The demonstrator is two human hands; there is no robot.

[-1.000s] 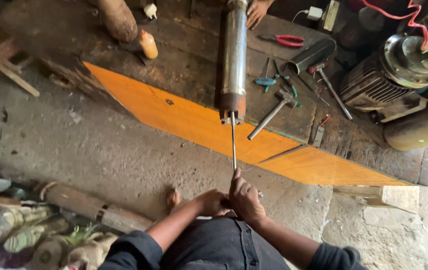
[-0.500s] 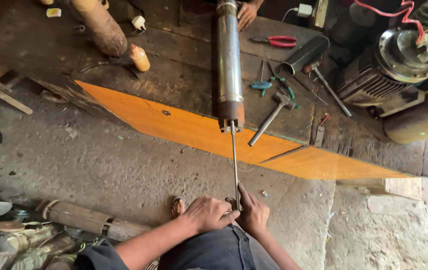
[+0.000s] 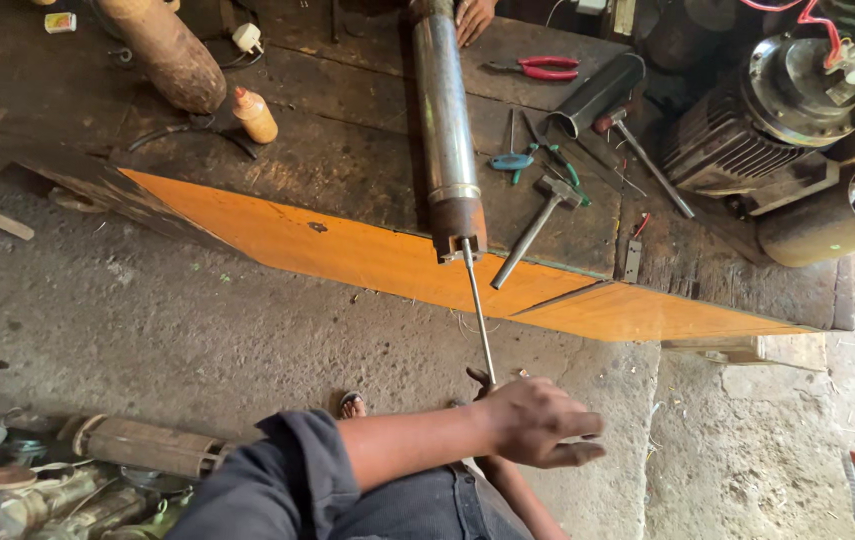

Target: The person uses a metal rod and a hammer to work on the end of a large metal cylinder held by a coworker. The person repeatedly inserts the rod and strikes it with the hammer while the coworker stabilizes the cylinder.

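On bench: long dark wooden workbench w/ orange front edge (image 3: 348,250) is running across the top, above a grey concrete floor (image 3: 198,330).
Cylinder: long steel pump-type tube (image 3: 443,110) is lying on the bench, its rusty end sitting at the orange edge.
Rod: thin steel shaft (image 3: 478,300) is sticking out of the tube end, sloping down toward the person.
L hand: left hand (image 3: 533,425) is hovering just beside the rod's lower tip w/ fingers spread apart, gripping nothing.
R hand: right hand (image 3: 480,380) is mostly hidden behind the left; can't tell if it's clamped on the rod.
Other hand: co-worker's hand (image 3: 473,18) is resting by the tube's far end.
Tools: steel hammer (image 3: 533,228), red-handled pliers (image 3: 538,68), small orange bottle (image 3: 255,115) are lying on the bench.
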